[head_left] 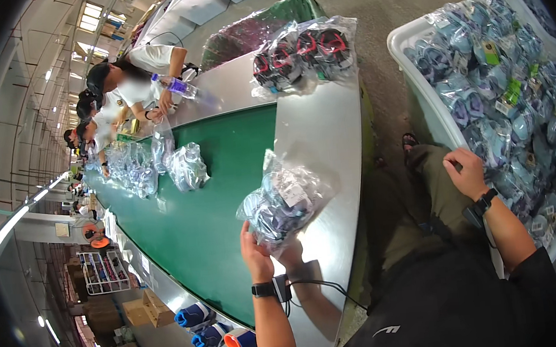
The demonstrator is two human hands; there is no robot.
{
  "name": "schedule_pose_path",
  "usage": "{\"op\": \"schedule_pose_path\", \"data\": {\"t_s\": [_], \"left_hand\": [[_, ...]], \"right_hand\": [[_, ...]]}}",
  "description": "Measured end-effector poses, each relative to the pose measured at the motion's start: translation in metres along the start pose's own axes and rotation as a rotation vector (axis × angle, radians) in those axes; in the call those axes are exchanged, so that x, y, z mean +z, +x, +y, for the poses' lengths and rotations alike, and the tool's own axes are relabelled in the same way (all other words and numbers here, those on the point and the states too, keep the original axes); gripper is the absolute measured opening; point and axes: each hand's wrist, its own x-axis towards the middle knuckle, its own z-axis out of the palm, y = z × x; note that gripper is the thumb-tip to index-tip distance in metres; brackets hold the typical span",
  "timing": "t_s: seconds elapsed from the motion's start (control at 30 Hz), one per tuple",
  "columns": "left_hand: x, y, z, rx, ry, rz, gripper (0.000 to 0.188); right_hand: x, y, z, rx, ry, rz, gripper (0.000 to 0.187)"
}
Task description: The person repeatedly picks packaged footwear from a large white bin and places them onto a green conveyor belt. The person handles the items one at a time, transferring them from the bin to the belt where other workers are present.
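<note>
A clear plastic bag of light blue and purple shoes, with a white label, is at the metal edge of the green conveyor. My left hand grips its near left side, fingers along the plastic. At the rim of a white bin is my right hand, its fingers curled in and nothing visible in them. Bagged pairs of similar blue shoes fill that bin. Each wrist wears a black band with a small device.
Green conveyor runs away to the left, carrying more bagged shoes. Several co-workers stand along its far side; the nearest person handles a bag beside a bottle. Bagged black-and-red shoes lie at the metal corner. Blue shoes sit lower left.
</note>
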Motion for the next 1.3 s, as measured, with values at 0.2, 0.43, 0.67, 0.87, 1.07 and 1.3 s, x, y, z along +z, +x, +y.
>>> {"op": "schedule_pose_path", "data": {"t_s": [0.2,0.43,0.67,0.87,1.07,1.3], "left_hand": [[0.035,0.002,0.009,-0.046,0.234,0.010,0.075],[0.077,-0.007,0.005,-0.147,-0.020,-0.419,0.066],[0.139,-0.048,-0.021,-0.408,-0.057,-0.613,0.080],[0.196,-0.077,-0.028,-0.485,0.076,-0.774,0.100],[0.255,-0.107,-0.040,-0.474,0.335,-1.107,0.108],[0.272,-0.107,-0.058,-0.124,0.551,-1.064,0.076]], "right_hand": [[-0.002,-0.003,0.000,0.013,0.011,0.006,0.006],[-0.017,-0.006,-0.005,0.248,0.384,-0.122,0.013],[-0.043,0.002,-0.029,0.246,0.623,-0.308,0.018],[-0.053,0.006,-0.043,0.446,0.969,-0.518,0.036],[-0.046,-0.017,-0.061,0.611,1.161,-0.853,0.049],[-0.099,-0.066,-0.011,0.547,0.827,-0.378,0.051]]}}
